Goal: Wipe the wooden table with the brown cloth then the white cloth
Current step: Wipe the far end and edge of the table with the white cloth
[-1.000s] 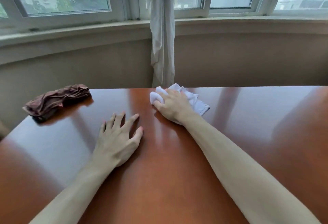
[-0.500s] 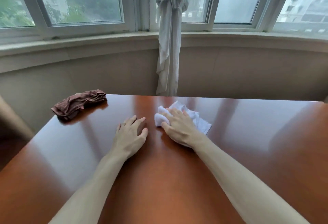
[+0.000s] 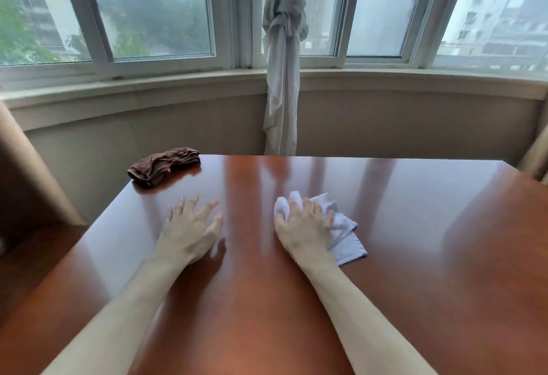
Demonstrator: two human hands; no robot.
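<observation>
My right hand (image 3: 304,226) presses on the crumpled white cloth (image 3: 345,233), its fingers curled into the cloth's bunched front, near the middle of the glossy wooden table (image 3: 415,256). My left hand (image 3: 189,229) rests flat on the tabletop, fingers spread, a short way left of the cloth and holding nothing. The brown cloth (image 3: 164,164) lies bunched at the table's far left corner, away from both hands.
A knotted pale curtain (image 3: 283,78) hangs down behind the table's far edge, in front of the bay window (image 3: 148,12) and its sill. A chair back (image 3: 26,178) stands off the left side of the table.
My right hand has dragged the white cloth toward me and to the right. My left hand stays flat on the table, and the view has tilted up.
</observation>
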